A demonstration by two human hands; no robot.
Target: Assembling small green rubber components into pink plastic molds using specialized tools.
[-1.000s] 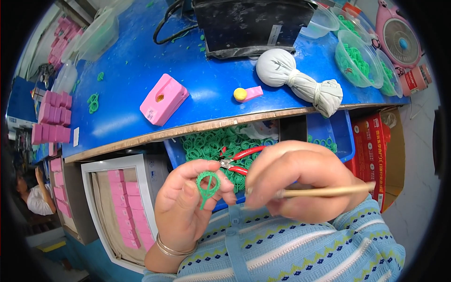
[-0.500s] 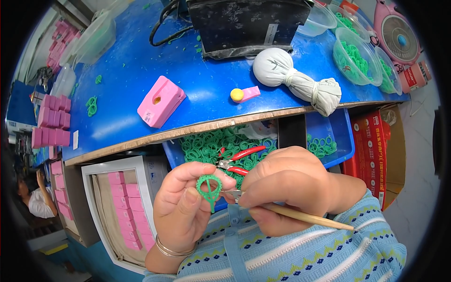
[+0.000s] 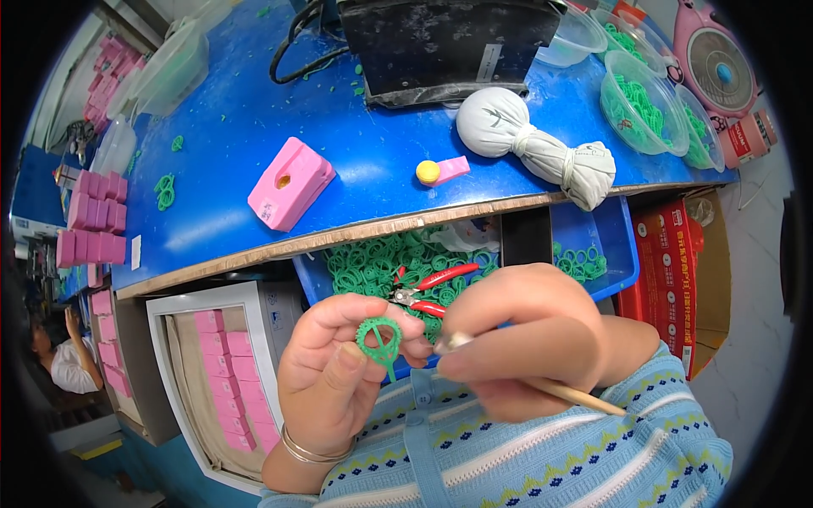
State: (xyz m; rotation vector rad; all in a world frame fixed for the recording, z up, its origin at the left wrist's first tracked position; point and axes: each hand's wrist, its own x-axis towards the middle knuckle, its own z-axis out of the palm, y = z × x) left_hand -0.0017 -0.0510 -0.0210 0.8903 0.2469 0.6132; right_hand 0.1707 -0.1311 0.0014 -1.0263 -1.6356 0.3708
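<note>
While gripping wooden-handled tool [image 3: 582,396] in right hand [image 3: 533,334], pinching green ring [image 3: 383,350] near it in left hand [image 3: 326,366]: probably light, bendy, fragile; hold by rim.

On the table [image 3: 203,224], a block [image 3: 292,184] is lying left of a ball [image 3: 428,173], a bundle [image 3: 533,144] right of it, a bowl [image 3: 654,142] standing farther right. Below, a bin [image 3: 625,241] is holding rings [image 3: 360,262], pliers [image 3: 407,296] lying on them. Nearer, one ring [image 3: 383,345] is sitting in the left hand [image 3: 326,364].
</note>
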